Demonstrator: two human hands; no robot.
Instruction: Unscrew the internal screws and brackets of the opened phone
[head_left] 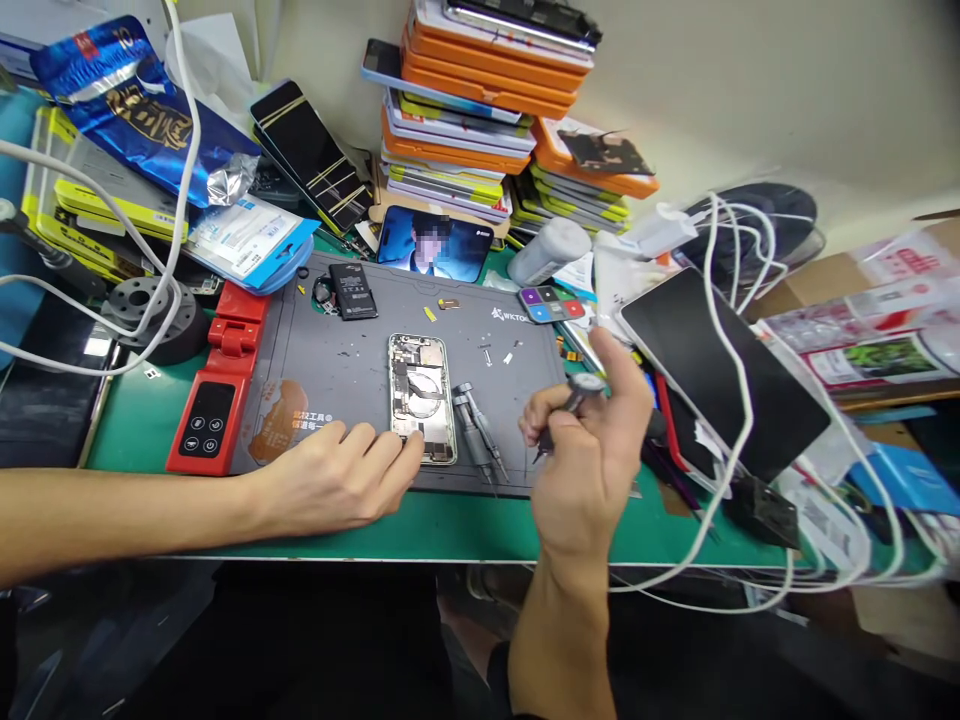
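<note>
An opened phone (401, 400) with its inner parts bare lies on the grey mat (337, 370). My left hand (341, 475) is closed at its lower left edge, fingertips on the frame. My right hand (589, 470) holds a small grey screwdriver (583, 385) to the right of the phone, its tip pointing down and left, index finger raised. Two more screwdrivers (474, 440) lie side by side close to the phone's right edge. A black phone battery (352, 291) rests at the mat's upper left, and tiny loose parts (487, 355) are scattered about.
A red device with buttons (210, 420) stands at the left. Behind the mat, a phone playing video (435, 243) leans before stacked orange and yellow boxes (457, 140). White cables (739, 400) loop across a black panel (720, 370) at right; another hangs at left.
</note>
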